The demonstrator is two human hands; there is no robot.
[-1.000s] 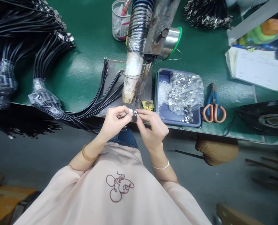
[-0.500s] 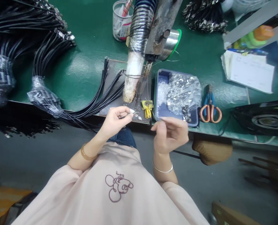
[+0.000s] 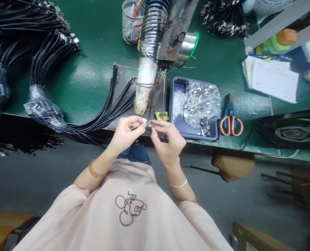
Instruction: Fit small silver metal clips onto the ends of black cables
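At the table's front edge, my left hand [image 3: 130, 130] pinches a thin black cable near its end, thumb and forefinger pressed together. My right hand [image 3: 169, 139] meets it there, its fingertips closed on a small silvery metal piece [image 3: 150, 124] at the cable's tip; its exact shape is too small to make out. Just behind the fingers lies a yellow sponge-like pad [image 3: 162, 116]. A bundle of black cables [image 3: 92, 120] runs across to the left of my hands. Above them hangs a soldering iron [image 3: 159, 82] on a metal stand, beside a white-ended fume hose [image 3: 144, 76].
Right of the iron sits a blue tray [image 3: 173, 115] with a bag of small metal parts [image 3: 203, 101]. Farther right are pliers [image 3: 231, 118], papers [image 3: 273, 78] and a black fan [image 3: 296, 132]. A solder spool [image 3: 187, 48] and a cup [image 3: 131, 24] stand behind.
My right hand has moved left from beside the tray to my left hand, and its fingers now pinch at the cable end. My left hand stays nearly in place.
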